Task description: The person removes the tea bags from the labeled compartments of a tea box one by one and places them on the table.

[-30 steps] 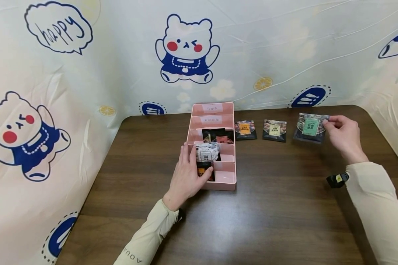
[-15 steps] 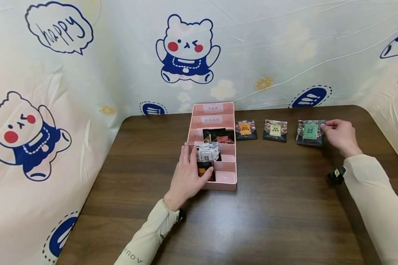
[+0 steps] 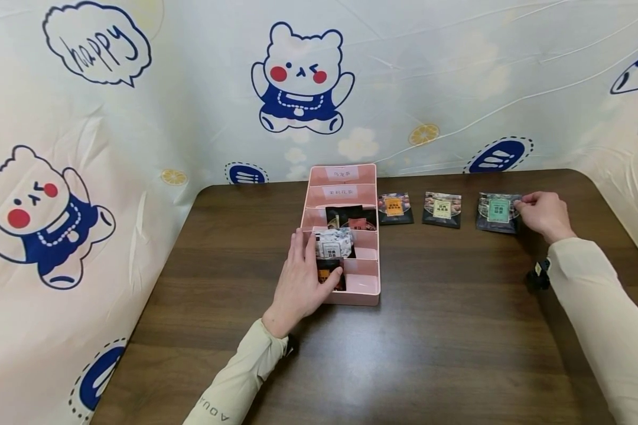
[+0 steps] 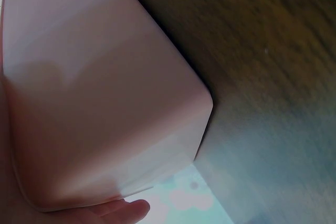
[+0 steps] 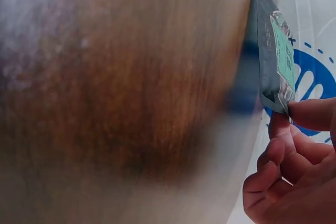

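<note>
My right hand [image 3: 545, 216] pinches the green packet [image 3: 497, 212] at its right edge, near the tabletop's [image 3: 430, 336] back edge, toward the back right corner; whether the packet lies fully flat I can't tell. My left hand [image 3: 301, 290] rests along the left rim of the pink box [image 3: 351, 299], fingers fairly straight, thumb over the front compartment.

I'd judge the step in hand to be lining the green packet up beside the yellow packet [image 3: 442, 210] and orange packet [image 3: 396, 209]; the next move calls for loosening my pinch without dragging it askew.

The green label seems to read 经典绿茶. On the box, the second slip [image 3: 339, 192] from the back reads 茉莉花茶; the rearmost slip [image 3: 342, 172] looks like 乌龙茶. The cloth [image 3: 212, 88] behind says "happy".
</note>
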`<state>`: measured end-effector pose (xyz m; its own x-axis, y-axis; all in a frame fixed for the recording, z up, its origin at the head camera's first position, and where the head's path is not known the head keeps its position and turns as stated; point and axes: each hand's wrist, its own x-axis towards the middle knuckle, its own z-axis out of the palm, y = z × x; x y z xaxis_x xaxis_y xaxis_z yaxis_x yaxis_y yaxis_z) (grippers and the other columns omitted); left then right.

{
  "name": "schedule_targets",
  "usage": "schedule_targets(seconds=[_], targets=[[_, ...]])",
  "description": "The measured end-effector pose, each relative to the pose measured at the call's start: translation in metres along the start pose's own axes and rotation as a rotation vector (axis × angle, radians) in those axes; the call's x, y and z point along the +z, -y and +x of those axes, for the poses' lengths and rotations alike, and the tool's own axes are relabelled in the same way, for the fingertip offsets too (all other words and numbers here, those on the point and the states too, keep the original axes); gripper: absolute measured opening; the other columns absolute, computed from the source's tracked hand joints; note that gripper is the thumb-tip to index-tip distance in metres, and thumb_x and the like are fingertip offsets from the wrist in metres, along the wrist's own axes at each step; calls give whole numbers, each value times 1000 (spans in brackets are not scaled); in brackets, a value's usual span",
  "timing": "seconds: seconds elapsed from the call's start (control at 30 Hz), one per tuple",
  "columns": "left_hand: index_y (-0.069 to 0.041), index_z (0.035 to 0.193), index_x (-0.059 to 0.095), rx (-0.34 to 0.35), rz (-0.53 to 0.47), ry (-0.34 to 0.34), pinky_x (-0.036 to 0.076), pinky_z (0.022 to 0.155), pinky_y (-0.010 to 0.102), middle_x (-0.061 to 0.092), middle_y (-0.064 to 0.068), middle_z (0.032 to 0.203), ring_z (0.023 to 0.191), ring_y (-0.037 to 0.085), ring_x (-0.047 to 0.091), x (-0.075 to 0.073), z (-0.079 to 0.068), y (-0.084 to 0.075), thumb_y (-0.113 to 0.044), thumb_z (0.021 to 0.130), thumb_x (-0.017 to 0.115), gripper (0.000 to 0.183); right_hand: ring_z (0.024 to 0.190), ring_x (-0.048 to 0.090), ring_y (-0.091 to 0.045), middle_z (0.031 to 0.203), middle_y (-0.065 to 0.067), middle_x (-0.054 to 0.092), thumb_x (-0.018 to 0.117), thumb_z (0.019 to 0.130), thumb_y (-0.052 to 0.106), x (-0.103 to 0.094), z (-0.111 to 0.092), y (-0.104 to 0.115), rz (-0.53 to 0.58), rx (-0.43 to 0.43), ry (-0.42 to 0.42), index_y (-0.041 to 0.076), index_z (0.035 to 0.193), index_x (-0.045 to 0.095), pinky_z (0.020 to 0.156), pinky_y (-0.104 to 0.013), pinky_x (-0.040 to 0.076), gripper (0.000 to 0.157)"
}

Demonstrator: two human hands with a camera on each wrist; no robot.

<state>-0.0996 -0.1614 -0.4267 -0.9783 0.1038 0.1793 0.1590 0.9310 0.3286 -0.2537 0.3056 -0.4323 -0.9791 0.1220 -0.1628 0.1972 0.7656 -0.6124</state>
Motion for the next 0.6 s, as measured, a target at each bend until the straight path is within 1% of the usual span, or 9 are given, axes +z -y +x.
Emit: schedule_targets(seconds=[0.13,0.33,0.6], targets=[[-1,151,25,-1,-3,2,34,109,56,16,26,158,146,43,19,0,0,0,-57,88,53,89,98,47,-43,120,-37,50,41,99,32,1,2,-2,-26,-13,1,-14,121,52,72,-44,43,52],[-1,151,25,-3,4,14,34,110,55,15,26,158,146,42,18,0,0,0,-58,88,53,89,98,48,-44,119,-38,50,41,99,33,2,4,-5,-61,-19,21,-15,121,51,76,-52,44,54],[-1,150,26,-6,9,12,34,110,55,15,25,158,146,42,19,1,0,1,-58,88,52,88,100,50,-47,119,-38,51,42,98,33,3,6,-6,-90,-32,23,-14,119,53,79,-55,43,53]])
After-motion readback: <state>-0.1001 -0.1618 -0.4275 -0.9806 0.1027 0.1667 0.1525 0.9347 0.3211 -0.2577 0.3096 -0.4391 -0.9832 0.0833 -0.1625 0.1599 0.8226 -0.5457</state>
